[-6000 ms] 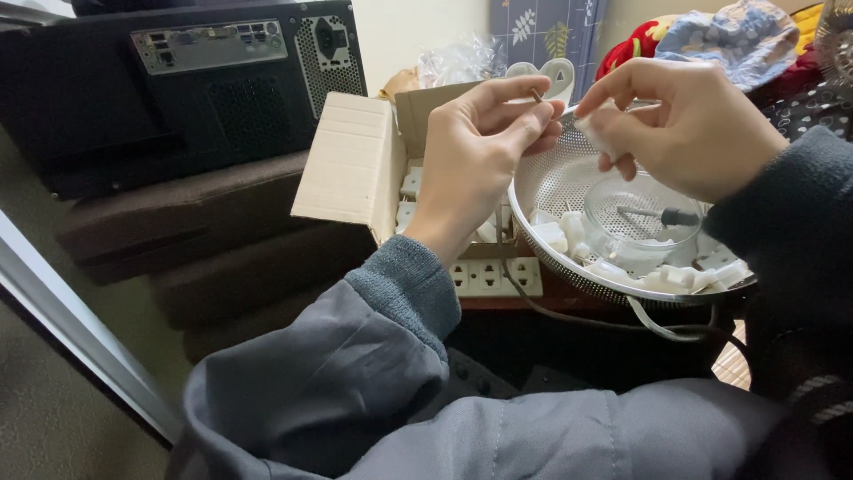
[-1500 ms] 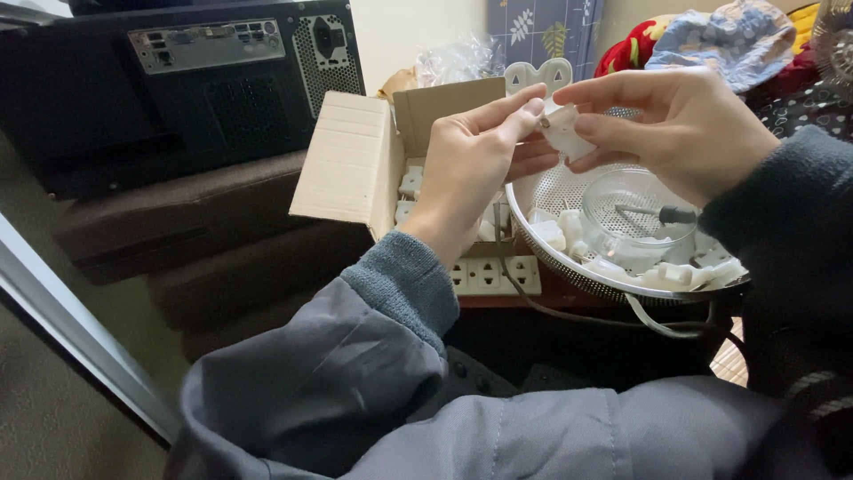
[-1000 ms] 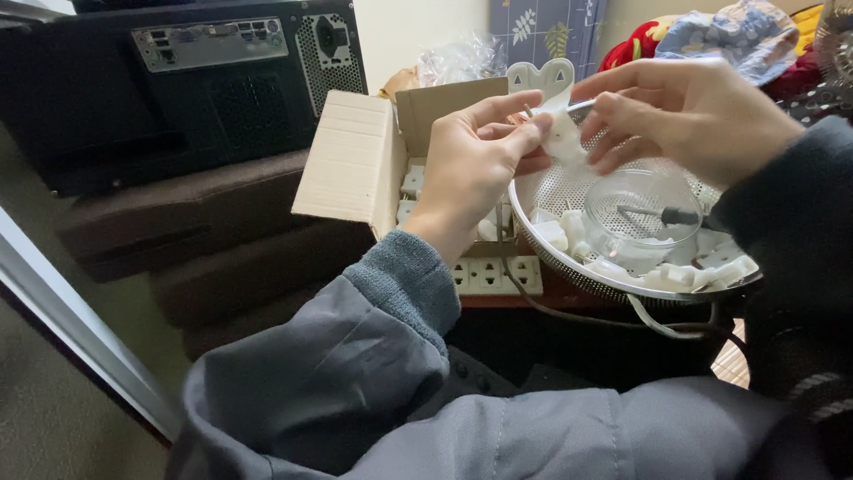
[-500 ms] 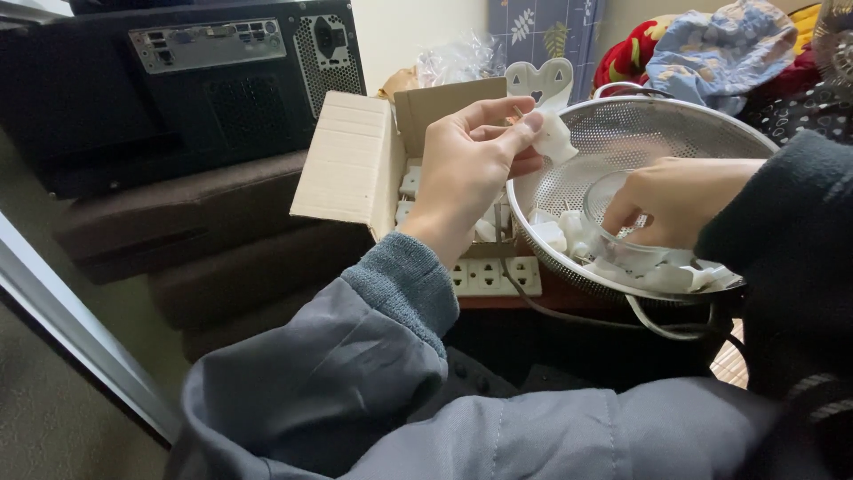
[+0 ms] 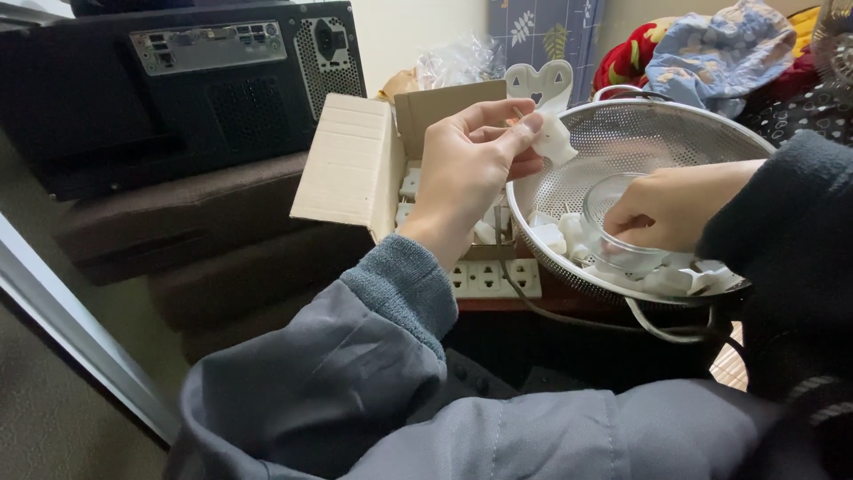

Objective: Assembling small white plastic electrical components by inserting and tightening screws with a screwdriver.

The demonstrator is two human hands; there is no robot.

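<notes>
the left hand (image 5: 466, 169) pinches a small white plastic part (image 5: 553, 140) at its fingers, held at frame centre just above the metal colander's (image 5: 675, 133) left rim, while the right hand (image 5: 677, 206), nearer the loose parts, curls fingers around a small glass bowl (image 5: 622, 253) inside it.

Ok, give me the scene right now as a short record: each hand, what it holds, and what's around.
left hand: raised, pinching a small white plastic part between thumb and fingertips
right hand: down inside the metal mesh colander, at a small clear glass dish; hand at
colander contents: several more white plastic pieces
behind left hand: open cardboard box with white parts inside
below: white power strip
far left: black computer case
</notes>
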